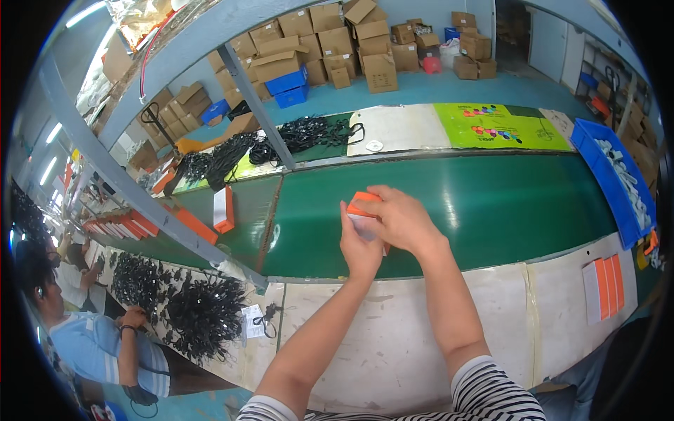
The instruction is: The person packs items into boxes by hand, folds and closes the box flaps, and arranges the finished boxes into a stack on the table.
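Note:
Both my hands are wrapped round one small orange and white box (363, 198), held over the green conveyor belt (505, 203). On its left side my left hand (359, 249) grips the box, thumb up along the edge. My right hand (401, 219) closes over its top and right side and covers much of it. Farther left on the belt lies another orange and white box (223, 209). At the right end of the near worktable (463, 316), several like boxes (603, 288) stand side by side.
A blue tray (584, 151) of pale parts stands at the right. Black cords (203, 316) lie heaped near a co-worker (105, 344) on the left; more cords (309, 133) lie beyond the belt. A metal post (256, 105) rises left of me. Cardboard boxes (337, 35) are stacked behind.

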